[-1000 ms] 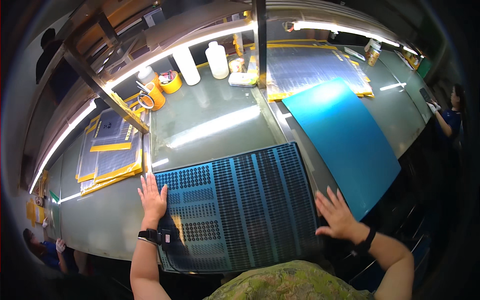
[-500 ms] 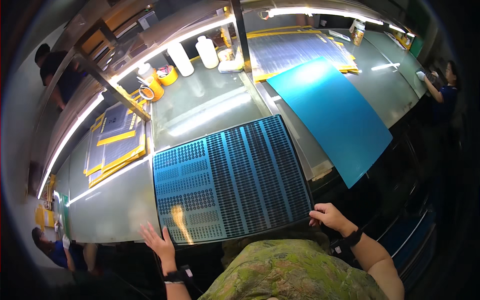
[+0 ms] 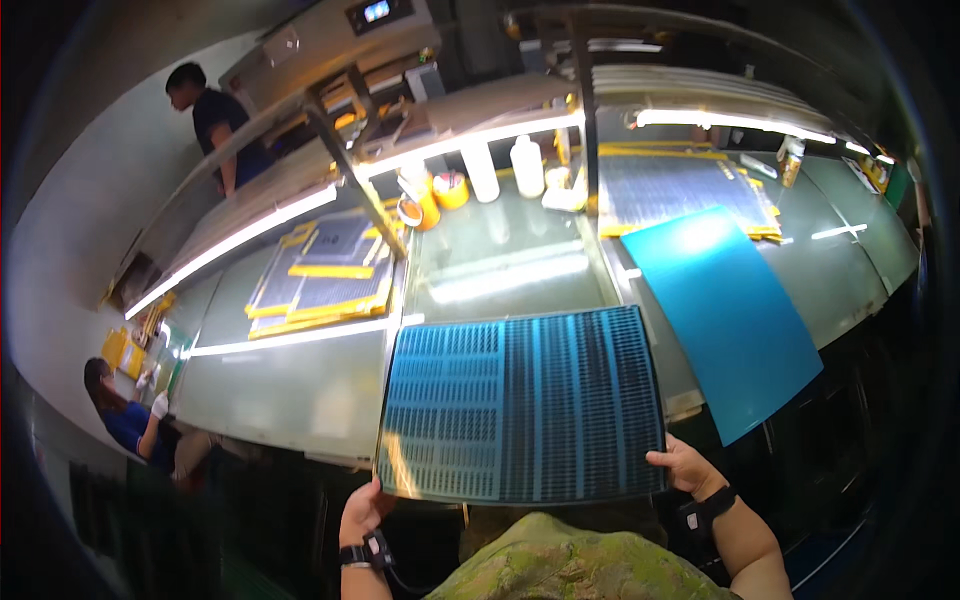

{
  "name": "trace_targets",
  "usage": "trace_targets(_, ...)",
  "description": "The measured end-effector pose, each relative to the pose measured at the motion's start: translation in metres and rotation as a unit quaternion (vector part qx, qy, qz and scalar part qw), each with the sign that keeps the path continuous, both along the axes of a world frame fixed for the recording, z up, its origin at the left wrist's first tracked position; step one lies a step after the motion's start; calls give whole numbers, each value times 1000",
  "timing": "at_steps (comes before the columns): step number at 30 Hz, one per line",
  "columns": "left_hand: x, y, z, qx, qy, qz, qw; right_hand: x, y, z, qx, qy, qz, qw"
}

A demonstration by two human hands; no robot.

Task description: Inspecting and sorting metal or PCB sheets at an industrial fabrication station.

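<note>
Tabletop, glass-topped and lit by long strip lights, curves across the view from 9 to 3 o'clock. Patterned sheet, blue with rows of fine dark marks, sits at centre, its far edge over the tabletop's near rim and its near edge held out towards the person. Plain blue sheet, at 3 o'clock of the patterned one, lies slanted and overhangs the rim. Yellow-edged stacks lie at 10 o'clock. White bottles stand at 12 o'clock. Left hand: grip closed on the patterned sheet's near left corner. Right hand: grip closed on its near right corner, thumb on top.
</note>
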State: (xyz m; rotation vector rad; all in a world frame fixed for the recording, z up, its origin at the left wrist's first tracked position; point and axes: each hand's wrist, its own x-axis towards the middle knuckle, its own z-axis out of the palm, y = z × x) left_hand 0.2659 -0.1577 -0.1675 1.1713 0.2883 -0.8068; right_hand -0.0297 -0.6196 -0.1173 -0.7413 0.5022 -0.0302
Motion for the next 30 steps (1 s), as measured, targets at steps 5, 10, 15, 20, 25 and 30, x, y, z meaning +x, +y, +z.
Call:
trace_targets(5, -9, 9, 11, 167, -86, -22, 982, -5, -11, 38, -187, -54, 82, 978)
trace_targets(10, 35, -84, 121, 100, -441, -22, 892, -35, -29, 78, -139, -174, -103, 970)
trace_targets(15, 43, -221, 259, -137, -466, -157, 860, -7, -88, 131, -272, -295, -256, 880)
trace_targets(20, 30, -271, 193, 198, -527, -516, 645, 98, -158, 240, -142, -426, -287, 846)
trace_targets(25, 24, -226, 93, 403, -621, -522, 424, 208, -272, 308, -142, -413, -321, 840)
trace_targets(30, -9, -176, 70, 461, -636, -403, 469, 263, -311, 341, -233, -350, -354, 836)
